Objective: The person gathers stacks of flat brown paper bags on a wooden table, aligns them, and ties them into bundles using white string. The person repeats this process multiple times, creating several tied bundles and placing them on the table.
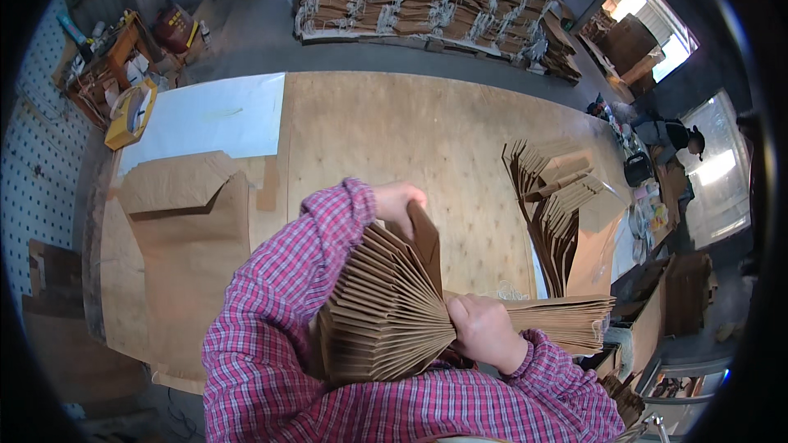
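A thick stack of brown kraft paper bags (382, 316) is held against my body, its folded edges fanned out to the left. My right hand (484, 330) is closed around the narrow middle of the stack, where the folds draw together. On the far side of the fan, my left hand (400, 203) grips the upper edge of the outermost bags, with part of its fingers hidden behind the paper. The other end of the stack (566, 316) sticks out to the right past my right hand, over the table.
The wooden table (369, 131) spreads ahead. Brown paper sheets (193, 262) lie on its left, by a white sheet (217, 119) and a yellow tool (131, 115). More bags (550, 197) stand fanned at the right. Tied bundles (427, 8) fill a pallet beyond; a person (677, 135) bends at far right.
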{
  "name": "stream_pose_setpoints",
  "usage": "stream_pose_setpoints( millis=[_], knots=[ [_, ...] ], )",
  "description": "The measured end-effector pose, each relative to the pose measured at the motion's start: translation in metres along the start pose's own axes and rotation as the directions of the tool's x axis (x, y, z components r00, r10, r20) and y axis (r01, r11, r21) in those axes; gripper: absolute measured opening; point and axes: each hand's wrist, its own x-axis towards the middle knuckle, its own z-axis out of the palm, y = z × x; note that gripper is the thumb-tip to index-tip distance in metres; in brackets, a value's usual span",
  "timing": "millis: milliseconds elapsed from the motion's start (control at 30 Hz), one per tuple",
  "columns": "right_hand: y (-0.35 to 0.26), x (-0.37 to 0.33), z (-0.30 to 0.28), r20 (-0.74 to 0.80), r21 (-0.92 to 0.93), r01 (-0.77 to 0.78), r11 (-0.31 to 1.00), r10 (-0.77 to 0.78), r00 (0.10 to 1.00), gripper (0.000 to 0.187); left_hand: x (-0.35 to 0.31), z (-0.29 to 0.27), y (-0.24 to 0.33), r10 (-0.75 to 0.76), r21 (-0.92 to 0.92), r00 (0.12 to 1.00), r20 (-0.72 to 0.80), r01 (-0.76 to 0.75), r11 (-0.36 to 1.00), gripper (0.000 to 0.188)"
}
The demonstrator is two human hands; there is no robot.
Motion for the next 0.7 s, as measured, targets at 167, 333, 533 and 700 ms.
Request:
stream_pose_setpoints(
  millis=[167,333,533,700],
  knots=[
    [-0.002,0.003,-0.003,-0.072,-0.025,-0.016,1.000,0.014,0.997,0.057,-0.063,0.024,-0.063,-0.028,-0.561,0.999,0.042,0.046,0.827,0.031],
    [-0.008,0.005,-0.006,-0.075,-0.131,-0.025,0.991,0.015,0.997,0.071,-0.103,0.106,-0.082,-0.103,-0.687,0.842,-0.530,-0.355,0.634,0.056],
    [-0.015,0.003,-0.002,-0.050,-0.135,0.055,0.989,-0.062,0.997,0.081,-0.112,0.128,-0.064,-0.106,-0.498,0.771,-0.628,-0.293,0.816,0.046],
    [-0.016,0.000,0.004,-0.062,-0.052,0.042,0.998,-0.045,0.997,0.076,-0.103,0.114,-0.055,-0.260,-0.711,0.866,-0.427,-0.143,0.688,0.043]
  ],
)
